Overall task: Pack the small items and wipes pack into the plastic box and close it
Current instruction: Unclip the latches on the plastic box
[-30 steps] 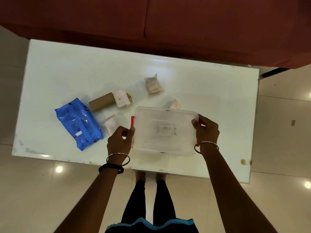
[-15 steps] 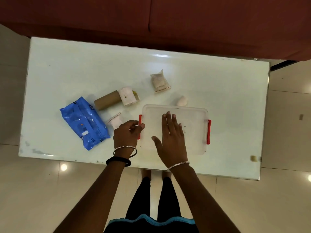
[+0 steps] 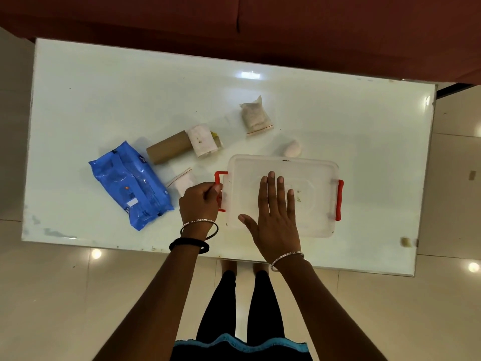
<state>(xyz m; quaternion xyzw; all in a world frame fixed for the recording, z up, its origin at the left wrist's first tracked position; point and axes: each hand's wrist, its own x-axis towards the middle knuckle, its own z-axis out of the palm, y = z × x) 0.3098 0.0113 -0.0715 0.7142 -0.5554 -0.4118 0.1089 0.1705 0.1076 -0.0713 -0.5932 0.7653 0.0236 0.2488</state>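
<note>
A clear plastic box (image 3: 315,217) with its lid on stands near the table's front edge, with a red latch at each end. My left hand (image 3: 199,203) is shut on the left red latch (image 3: 220,176). My right hand (image 3: 276,217) lies flat on the lid, fingers spread. The right red latch (image 3: 339,199) sits against the box's side. A blue wipes pack (image 3: 130,185) lies left of the box. Between them a small zip bag (image 3: 182,179) is partly hidden by my left hand. Behind lie a cardboard tube (image 3: 169,149), a folded white packet (image 3: 203,140), a filled zip bag (image 3: 256,117) and a small white lump (image 3: 292,149).
The white table (image 3: 104,95) runs wide to the left and right of the box. A dark red sofa (image 3: 234,24) stands against its far edge. Tiled floor and my legs (image 3: 243,308) are below the near edge.
One second ago each hand held an end of the box. My right hand has moved onto the lid and lies flat there; my left hand has stayed at the left latch.
</note>
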